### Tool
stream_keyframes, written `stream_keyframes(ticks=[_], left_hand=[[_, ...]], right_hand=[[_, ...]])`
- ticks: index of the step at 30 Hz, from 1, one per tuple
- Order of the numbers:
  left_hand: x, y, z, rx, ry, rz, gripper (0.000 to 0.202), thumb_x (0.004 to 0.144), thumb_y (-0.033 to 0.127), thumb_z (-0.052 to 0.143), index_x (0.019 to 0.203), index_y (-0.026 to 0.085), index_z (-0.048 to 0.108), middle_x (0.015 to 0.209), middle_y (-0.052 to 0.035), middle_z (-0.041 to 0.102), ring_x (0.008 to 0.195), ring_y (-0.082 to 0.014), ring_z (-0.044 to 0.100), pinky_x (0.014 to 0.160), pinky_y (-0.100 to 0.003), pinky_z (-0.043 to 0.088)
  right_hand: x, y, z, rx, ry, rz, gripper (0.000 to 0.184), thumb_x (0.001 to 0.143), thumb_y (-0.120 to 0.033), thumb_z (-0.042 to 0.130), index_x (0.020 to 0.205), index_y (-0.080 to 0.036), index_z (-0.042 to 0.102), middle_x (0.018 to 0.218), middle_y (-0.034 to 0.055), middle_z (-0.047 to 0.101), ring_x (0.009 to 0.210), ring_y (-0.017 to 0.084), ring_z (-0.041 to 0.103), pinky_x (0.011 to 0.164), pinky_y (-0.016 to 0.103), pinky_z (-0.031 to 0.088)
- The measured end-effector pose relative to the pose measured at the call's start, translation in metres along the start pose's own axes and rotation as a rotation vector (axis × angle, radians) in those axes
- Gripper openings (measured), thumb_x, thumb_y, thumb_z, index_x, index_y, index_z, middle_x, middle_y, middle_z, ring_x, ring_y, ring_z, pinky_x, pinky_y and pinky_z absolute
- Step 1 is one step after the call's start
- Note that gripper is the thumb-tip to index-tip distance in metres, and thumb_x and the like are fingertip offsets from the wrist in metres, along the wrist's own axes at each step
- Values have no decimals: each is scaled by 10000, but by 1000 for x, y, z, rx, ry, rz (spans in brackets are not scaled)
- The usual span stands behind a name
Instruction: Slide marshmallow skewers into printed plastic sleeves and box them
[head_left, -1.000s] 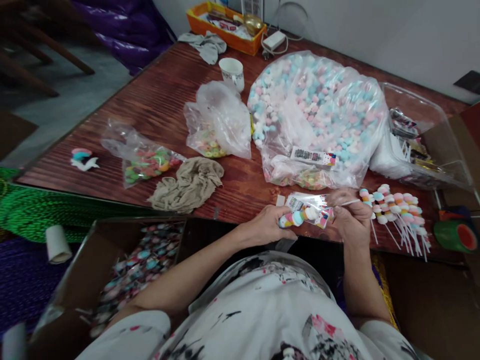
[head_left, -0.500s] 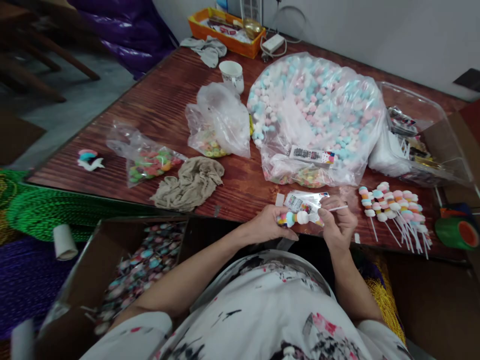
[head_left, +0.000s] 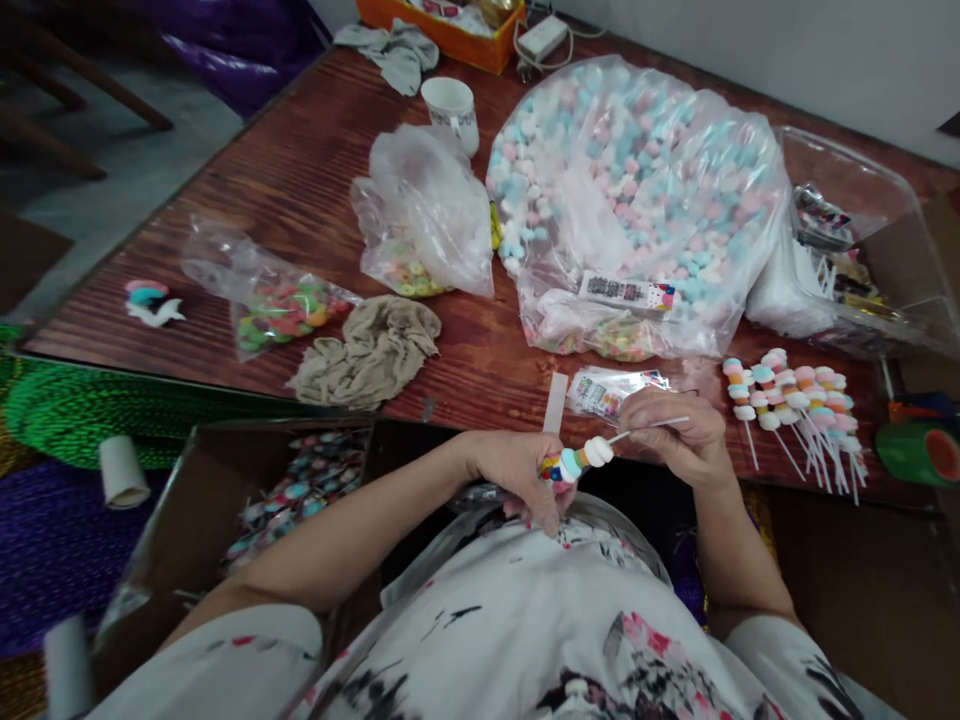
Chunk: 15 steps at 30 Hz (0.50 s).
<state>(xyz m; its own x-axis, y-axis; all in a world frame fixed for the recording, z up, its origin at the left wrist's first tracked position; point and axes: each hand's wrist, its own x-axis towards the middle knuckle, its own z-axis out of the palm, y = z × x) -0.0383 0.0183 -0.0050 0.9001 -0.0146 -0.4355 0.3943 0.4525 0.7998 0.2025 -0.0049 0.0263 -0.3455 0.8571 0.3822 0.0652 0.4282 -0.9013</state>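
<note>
My left hand [head_left: 525, 475] is closed round the far end of a candy skewer [head_left: 583, 458], with white, pale blue and orange pieces threaded on a white stick. Something colourfully printed, perhaps a small bag, wraps that end; the fingers partly hide it. The stick slants up to the right, where my right hand [head_left: 679, 430] pinches it between thumb and fingers. Just beyond the hands lies a stack of flat printed bags [head_left: 600, 390]. To the right, several finished-looking candy skewers [head_left: 806, 395] rest in a pile, sticks toward me.
Behind sits a big clear bag of pastel marshmallows [head_left: 637, 180]. Left of it are smaller candy bags [head_left: 289, 310], a crumpled cloth [head_left: 367, 355] and a cup [head_left: 452, 110]. A clear bin [head_left: 877, 240] and green tape [head_left: 911, 450] stand right. Below the edge, a carton [head_left: 165, 530] holds wrapped skewers.
My left hand has drawn down and left with the candy end of the skewer. My right hand has shifted slightly right, and more of the stick shows between the hands. The view has tilted down.
</note>
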Motion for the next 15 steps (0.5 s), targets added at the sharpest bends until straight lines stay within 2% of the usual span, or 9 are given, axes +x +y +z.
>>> stream_keyframes(ticks=[3, 7, 10, 13, 15], left_hand=[[4, -4, 3, -32, -72, 13, 384, 535, 411, 879, 660, 161, 617, 501, 34, 567, 390, -87, 476, 339, -182, 387], [5, -11, 4, -175, -32, 97, 425, 557, 439, 863, 586, 165, 538, 425, 59, 490, 322, -58, 370, 300, -181, 289], [2, -12, 4, -205, 111, 149, 453, 522, 419, 879, 607, 166, 513, 431, 84, 463, 324, -45, 347, 299, -174, 273], [0, -8, 7, -115, 264, 181, 444, 539, 411, 871, 668, 161, 528, 487, 98, 463, 367, -39, 363, 333, -167, 312], [-1, -4, 9, -40, 327, 200, 442, 552, 421, 863, 691, 157, 537, 524, 96, 459, 412, -41, 372, 370, -168, 326]], right_hand=[[6, -2, 2, 23, -90, 17, 139, 840, -168, 656, 932, -246, 727, 801, 38, 741, 754, 202, 690, 738, 399, 561], [5, -1, 8, 118, -155, 19, 116, 847, -189, 655, 925, -247, 719, 811, 37, 749, 745, 194, 697, 744, 392, 570], [-1, 2, 16, 146, -72, 60, 104, 834, -174, 667, 898, -244, 711, 787, 29, 739, 729, 191, 694, 749, 399, 571], [-8, 4, 26, 110, 72, 87, 107, 822, -151, 676, 873, -239, 708, 772, 23, 734, 719, 186, 686, 766, 405, 564], [-11, 5, 33, 108, 118, 96, 101, 811, -144, 686, 853, -234, 705, 758, 19, 733, 708, 184, 683, 762, 399, 561]])
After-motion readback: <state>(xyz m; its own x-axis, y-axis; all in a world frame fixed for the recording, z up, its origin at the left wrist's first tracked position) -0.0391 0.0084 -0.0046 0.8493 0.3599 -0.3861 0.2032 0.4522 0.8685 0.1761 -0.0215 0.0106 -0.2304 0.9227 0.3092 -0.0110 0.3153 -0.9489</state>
